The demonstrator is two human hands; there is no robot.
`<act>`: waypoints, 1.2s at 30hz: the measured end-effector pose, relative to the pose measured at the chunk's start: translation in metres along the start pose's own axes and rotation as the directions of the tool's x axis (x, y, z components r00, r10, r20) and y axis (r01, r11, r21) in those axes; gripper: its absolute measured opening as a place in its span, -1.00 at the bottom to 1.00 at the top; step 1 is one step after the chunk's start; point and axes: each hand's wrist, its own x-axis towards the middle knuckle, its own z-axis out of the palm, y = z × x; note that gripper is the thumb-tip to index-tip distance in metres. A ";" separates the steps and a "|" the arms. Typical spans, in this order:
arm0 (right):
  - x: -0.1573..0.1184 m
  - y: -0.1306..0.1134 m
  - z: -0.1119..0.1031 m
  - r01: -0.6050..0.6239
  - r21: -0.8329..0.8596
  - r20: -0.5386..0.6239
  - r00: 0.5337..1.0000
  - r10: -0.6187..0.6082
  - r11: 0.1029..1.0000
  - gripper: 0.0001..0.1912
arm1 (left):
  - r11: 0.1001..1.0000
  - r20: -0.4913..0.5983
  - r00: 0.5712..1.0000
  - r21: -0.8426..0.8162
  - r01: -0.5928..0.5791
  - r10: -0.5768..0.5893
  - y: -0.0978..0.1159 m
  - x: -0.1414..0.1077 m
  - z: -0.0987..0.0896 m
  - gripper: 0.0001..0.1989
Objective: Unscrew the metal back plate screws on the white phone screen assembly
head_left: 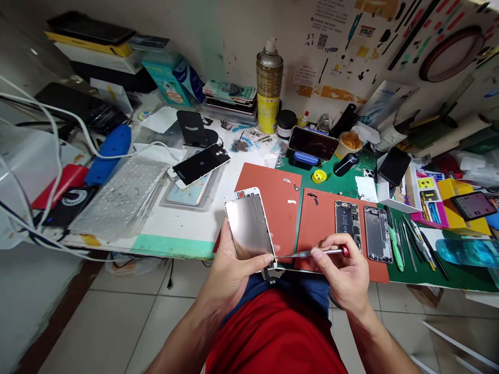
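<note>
My left hand (234, 270) is closed round a phone screen assembly (249, 226), its silvery metal back facing up and its white frame showing at the top. The thumb presses near the bottom edge, where a dark flex piece (270, 274) hangs down. A slim screwdriver (304, 254) with a red end is pinched in my right hand (345, 270), its tip at the lower right corner of the screen. Right of that hand, an opened phone body (348, 224) and a grey phone housing (378, 234) lie on a reddish-brown mat (323, 213).
A second brown mat (268, 182) lies under the screen. Tweezers and a green tool (396, 249) are at right, beside a yellow tray (460, 189). Behind stand a phone on a blue stand (314, 143) and a spray can (268, 85). Another screen (200, 165) and bubble wrap (120, 195) lie left.
</note>
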 end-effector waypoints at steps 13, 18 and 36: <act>0.003 -0.003 0.009 0.095 -0.077 -0.115 0.988 -0.103 0.993 -0.88 | 1.000 0.018 1.000 -0.007 -0.013 0.013 0.000 -0.001 0.004 0.13; 0.002 -0.002 0.010 0.076 -0.119 -0.140 0.986 -0.093 0.990 -0.86 | 1.000 0.015 1.000 -0.005 -0.011 0.011 0.001 -0.003 0.004 0.14; 0.010 -0.016 0.004 0.074 -0.007 -0.305 0.950 -0.073 0.997 -0.79 | 0.996 -0.030 0.999 -0.090 0.020 -0.023 -0.003 0.002 0.004 -0.32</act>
